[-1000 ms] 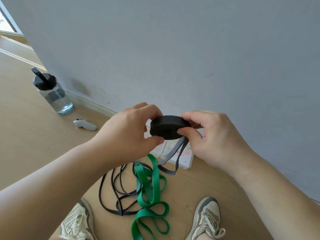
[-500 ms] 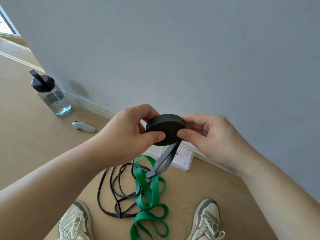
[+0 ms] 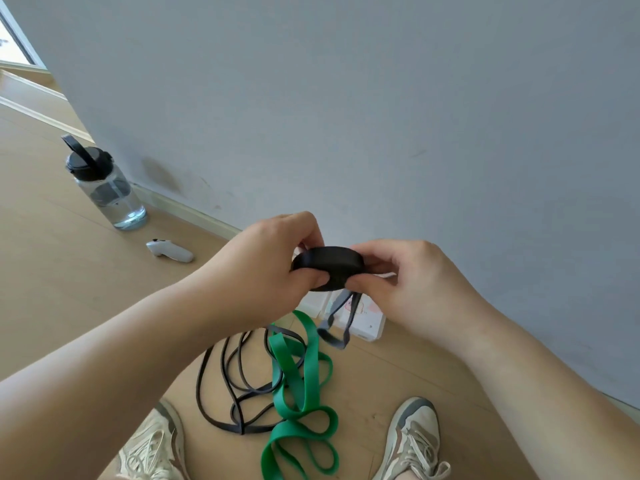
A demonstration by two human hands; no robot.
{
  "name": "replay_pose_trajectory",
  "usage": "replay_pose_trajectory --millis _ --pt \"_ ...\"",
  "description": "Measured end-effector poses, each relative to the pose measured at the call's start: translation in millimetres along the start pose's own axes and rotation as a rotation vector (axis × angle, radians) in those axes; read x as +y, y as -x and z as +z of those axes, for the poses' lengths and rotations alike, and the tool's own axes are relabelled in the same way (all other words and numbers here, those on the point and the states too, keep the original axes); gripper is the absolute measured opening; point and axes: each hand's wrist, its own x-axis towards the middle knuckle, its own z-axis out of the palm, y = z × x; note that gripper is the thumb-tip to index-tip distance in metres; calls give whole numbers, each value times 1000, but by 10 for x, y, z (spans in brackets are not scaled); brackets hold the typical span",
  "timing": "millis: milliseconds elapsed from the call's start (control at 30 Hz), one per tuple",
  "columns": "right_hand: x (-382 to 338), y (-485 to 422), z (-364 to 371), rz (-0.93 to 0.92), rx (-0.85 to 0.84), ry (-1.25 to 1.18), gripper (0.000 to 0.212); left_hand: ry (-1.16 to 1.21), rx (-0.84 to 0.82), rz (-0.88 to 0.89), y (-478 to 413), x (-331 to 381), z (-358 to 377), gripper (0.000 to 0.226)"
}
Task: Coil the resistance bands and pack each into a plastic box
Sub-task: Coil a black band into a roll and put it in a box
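A black resistance band coil (image 3: 329, 266) is held in the air between both hands. My left hand (image 3: 263, 271) grips its left side, thumb under and fingers over. My right hand (image 3: 412, 282) pinches its right side. A short loose tail of the band (image 3: 337, 323) hangs below the coil. On the floor beneath lie a green band (image 3: 301, 386) in loose loops and a thin black band (image 3: 228, 386) tangled beside it. Clear plastic boxes (image 3: 367, 323) sit by the wall, partly hidden behind my hands.
A water bottle (image 3: 104, 188) with a black lid stands at the left by the wall. A small white controller (image 3: 169, 251) lies on the wooden floor near it. My two shoes (image 3: 412, 441) are at the bottom, either side of the bands. The grey wall is close ahead.
The coil has been turned a little further, and the hanging tail is shorter. Both hands shifted their grip slightly on the coil; the view tilted a bit.
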Motion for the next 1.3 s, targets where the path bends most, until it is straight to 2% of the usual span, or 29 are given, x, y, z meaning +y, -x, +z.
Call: replay_pose_trajectory --millis 100,200,267,367,467,633,733,833,933,1067,1133,1300 --pt "28 -18 -39 -3 -45 -153 22 222 -41 -95 29 21 -50 17" --pt "24 -33 -79 -37 15 -184 20 363 -44 -117 30 19 -79 16" --pt "3 -23 -84 -47 35 -107 18 293 -30 -68 27 -16 -58 17" --pt "-10 -13 -10 -81 25 56 9 13 54 97 45 -26 9 26" --pt "-7 -24 59 -185 31 149 10 -71 39 234 23 2 55 28" --pt "57 -31 -39 14 -45 -140 35 -54 29 122 -4 -24 -15 18" --pt "89 -49 -41 5 -48 -232 30 60 23 44 3 -47 -45 17" --pt "88 -52 -27 -20 25 -178 24 110 -16 7 17 -53 -43 17" --pt "57 -41 -14 -15 42 -31 20 22 -43 -2 27 -73 -17 19" --pt "10 -28 70 -119 23 155 12 -104 11 144 57 -28 21 22" --pt "11 -27 77 -153 28 161 13 -165 -5 187 55 25 29 18" --pt "17 -23 -29 20 -37 -210 29 -139 -15 100 22 -29 -61 14"
